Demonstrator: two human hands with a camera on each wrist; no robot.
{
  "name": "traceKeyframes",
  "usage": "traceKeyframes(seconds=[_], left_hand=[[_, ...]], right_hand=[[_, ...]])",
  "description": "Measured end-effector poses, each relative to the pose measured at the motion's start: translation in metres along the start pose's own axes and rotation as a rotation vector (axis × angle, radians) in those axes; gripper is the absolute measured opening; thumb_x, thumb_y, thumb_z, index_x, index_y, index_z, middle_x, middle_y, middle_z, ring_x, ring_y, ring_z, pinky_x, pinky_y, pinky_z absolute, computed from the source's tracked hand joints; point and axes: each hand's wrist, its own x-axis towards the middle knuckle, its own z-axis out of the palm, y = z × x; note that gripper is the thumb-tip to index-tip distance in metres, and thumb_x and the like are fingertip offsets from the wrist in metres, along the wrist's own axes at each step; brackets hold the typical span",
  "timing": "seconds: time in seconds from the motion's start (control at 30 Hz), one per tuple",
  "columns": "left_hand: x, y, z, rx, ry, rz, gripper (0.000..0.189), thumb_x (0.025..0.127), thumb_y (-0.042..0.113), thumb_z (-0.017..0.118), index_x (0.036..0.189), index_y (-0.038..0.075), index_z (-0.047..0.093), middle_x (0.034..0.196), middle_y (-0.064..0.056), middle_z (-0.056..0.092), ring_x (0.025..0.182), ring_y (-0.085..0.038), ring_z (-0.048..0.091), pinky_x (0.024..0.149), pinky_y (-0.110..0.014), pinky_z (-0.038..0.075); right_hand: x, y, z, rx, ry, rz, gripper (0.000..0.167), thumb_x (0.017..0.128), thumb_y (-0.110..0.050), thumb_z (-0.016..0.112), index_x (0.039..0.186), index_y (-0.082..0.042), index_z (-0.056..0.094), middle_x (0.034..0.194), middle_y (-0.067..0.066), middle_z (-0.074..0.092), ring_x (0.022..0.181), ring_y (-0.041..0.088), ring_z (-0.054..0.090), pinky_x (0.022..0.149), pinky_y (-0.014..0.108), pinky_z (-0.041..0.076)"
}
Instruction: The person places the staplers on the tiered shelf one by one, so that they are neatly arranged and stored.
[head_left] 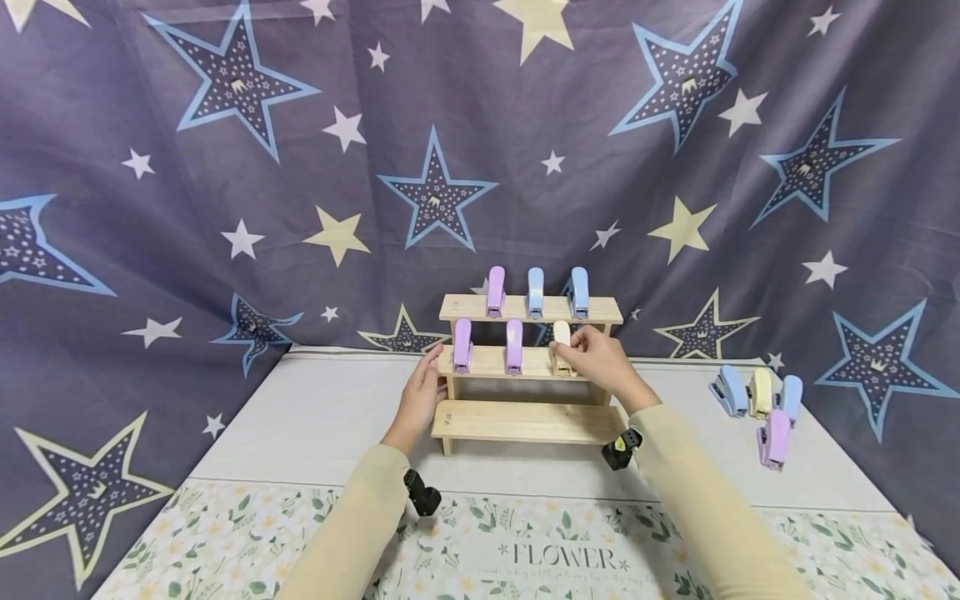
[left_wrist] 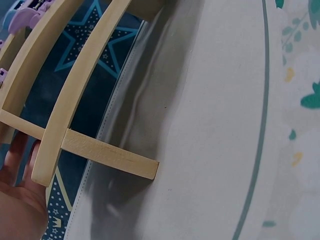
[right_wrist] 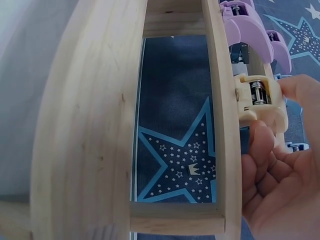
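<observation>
A cream stapler [head_left: 562, 346] stands on the middle tier of a wooden stepped shelf [head_left: 525, 423]. My right hand [head_left: 602, 360] pinches it between thumb and fingers, as the right wrist view also shows with the cream stapler [right_wrist: 270, 107]. Left of it on that tier stand two purple staplers, the nearer one [head_left: 513, 346] and the outer one [head_left: 462, 346]. The top tier carries a purple stapler [head_left: 496, 292] and two blue ones [head_left: 536, 292]. My left hand [head_left: 422, 396] touches the shelf's left end with fingers extended; the left wrist view shows that hand [left_wrist: 22, 200] beside the wood.
To the right on the table lie several more staplers: a blue one [head_left: 729, 392], a yellow one [head_left: 761, 392], another blue one [head_left: 791, 396] and a purple one [head_left: 775, 439]. A floral mat [head_left: 247, 542] covers the front. A star-patterned curtain [head_left: 450, 100] hangs behind.
</observation>
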Motion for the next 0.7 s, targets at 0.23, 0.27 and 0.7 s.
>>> traceKeyframes(seconds=[0.23, 0.27, 0.7], left_hand=[[0.010, -0.017, 0.000, 0.002, 0.023, 0.022, 0.047, 0.112, 0.025, 0.025, 0.157, 0.017, 0.035, 0.156, -0.021, 0.036, 0.132, -0.042, 0.048, 0.110, -0.049, 0.044], [0.010, -0.018, 0.000, 0.003, 0.025, 0.025, 0.047, 0.112, 0.026, 0.026, 0.157, 0.018, 0.035, 0.156, -0.020, 0.036, 0.131, -0.042, 0.048, 0.109, -0.049, 0.044], [0.010, -0.017, 0.001, 0.021, 0.020, 0.023, 0.047, 0.112, 0.025, 0.025, 0.157, 0.018, 0.035, 0.156, -0.021, 0.035, 0.132, -0.042, 0.048, 0.108, -0.049, 0.045]], right_hand=[[-0.004, 0.001, -0.002, 0.019, -0.007, 0.007, 0.045, 0.098, -0.055, 0.057, 0.098, -0.009, 0.059, 0.076, 0.004, 0.060, 0.067, 0.020, 0.057, 0.063, 0.032, 0.046], [-0.005, 0.001, -0.003, 0.020, -0.008, 0.010, 0.045, 0.098, -0.055, 0.056, 0.099, -0.010, 0.059, 0.077, 0.004, 0.061, 0.068, 0.020, 0.058, 0.064, 0.032, 0.046], [-0.018, 0.012, -0.024, 0.036, -0.050, 0.006, 0.032, 0.101, -0.040, 0.054, 0.104, -0.009, 0.060, 0.087, 0.007, 0.069, 0.080, 0.018, 0.067, 0.077, 0.036, 0.057]])
